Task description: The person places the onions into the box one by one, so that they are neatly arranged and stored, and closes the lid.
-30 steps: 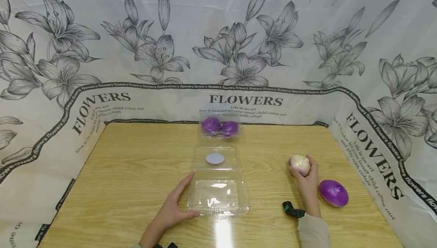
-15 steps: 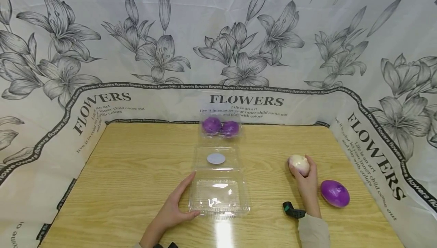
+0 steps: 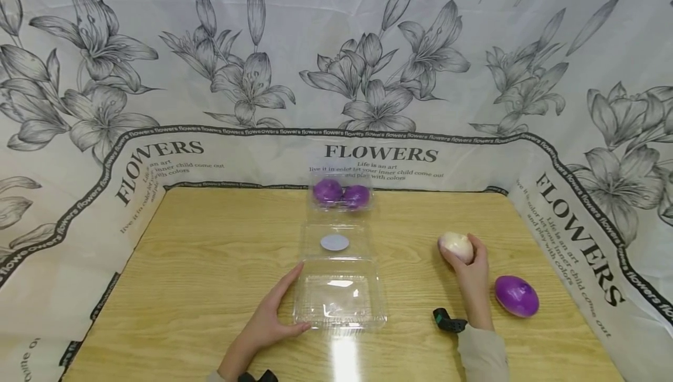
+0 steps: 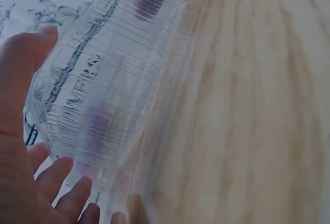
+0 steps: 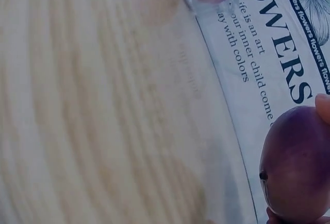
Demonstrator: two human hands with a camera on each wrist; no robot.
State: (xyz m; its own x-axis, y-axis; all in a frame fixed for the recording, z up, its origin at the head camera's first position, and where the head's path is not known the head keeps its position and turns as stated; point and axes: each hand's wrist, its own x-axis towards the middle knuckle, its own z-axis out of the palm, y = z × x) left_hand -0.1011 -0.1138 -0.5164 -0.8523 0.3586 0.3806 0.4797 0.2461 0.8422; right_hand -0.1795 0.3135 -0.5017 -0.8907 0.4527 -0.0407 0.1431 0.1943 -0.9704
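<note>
Right hand (image 3: pixel 469 268) grips a glossy oval fruit (image 3: pixel 453 246), cream-coloured on the side facing up and purple elsewhere, over the right half of the table. The right wrist view shows the purple flank of that fruit (image 5: pixel 296 167) with fingertips at its edge. Left hand (image 3: pixel 268 318) lies along the left side of a clear plastic clamshell box (image 3: pixel 339 297), thumb near its front corner and index fingertip near its back corner. The box's lid (image 3: pixel 312 245) is folded back, with a white oval label (image 3: pixel 335 242). In the left wrist view its ribbed wall (image 4: pixel 103 69) sits between thumb and fingers.
A purple oval fruit (image 3: pixel 517 296) lies right of the right forearm. Behind the lid, another clear box (image 3: pixel 340 205) holds two purple fruits (image 3: pixel 328 192). Flower-printed cloth (image 3: pixel 252 160) encloses the back and sides of the wooden table (image 3: pixel 210 242).
The right hand has shifted slightly left with the fruit, and more of the fruit's purple left edge shows. The left hand and the box keep their places.
</note>
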